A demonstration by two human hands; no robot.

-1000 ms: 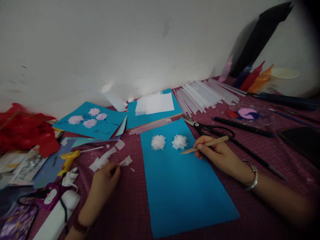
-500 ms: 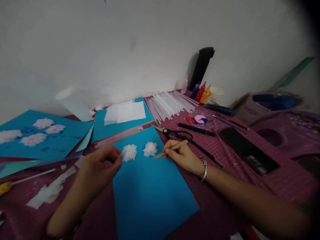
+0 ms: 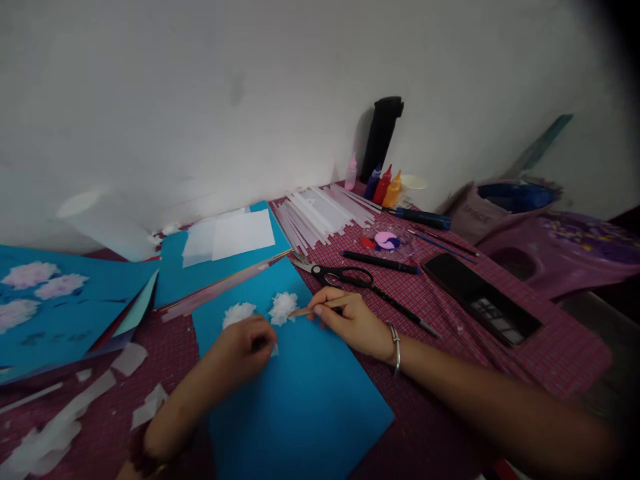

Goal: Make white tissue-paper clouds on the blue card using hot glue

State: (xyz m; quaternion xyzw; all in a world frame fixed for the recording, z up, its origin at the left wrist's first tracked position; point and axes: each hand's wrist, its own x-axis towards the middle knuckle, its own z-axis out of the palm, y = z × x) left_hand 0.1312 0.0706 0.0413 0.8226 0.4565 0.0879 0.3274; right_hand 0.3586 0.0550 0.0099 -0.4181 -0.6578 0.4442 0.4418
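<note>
A blue sheet [image 3: 295, 400] lies in front of me, bearing two ruffled white paper flowers. My right hand [image 3: 350, 320] grips a flat wooden stick [image 3: 303, 311] whose tip touches or nearly touches the lower edge of the right paper flower [image 3: 284, 307]. My left hand [image 3: 247, 347] is closed in a pinch over the sheet. A scrap of thin white paper [image 3: 275, 349] pokes out at its fingertips. Just behind that hand sits the left paper flower [image 3: 238, 313], partly covered by it.
Scissors [image 3: 345, 274], a black pen [image 3: 381, 262] and a phone [image 3: 483, 299] lie to the right. White paper strips [image 3: 325, 213] and paint bottles [image 3: 384, 187] are at the back. Torn paper [image 3: 55, 433] and another blue sheet with pinkish flowers [image 3: 33, 274] lie left.
My left hand has moved right and nearer me, away from the left flower's side. The stick's tip has come closer to the right flower. The whole view has shifted slightly.
</note>
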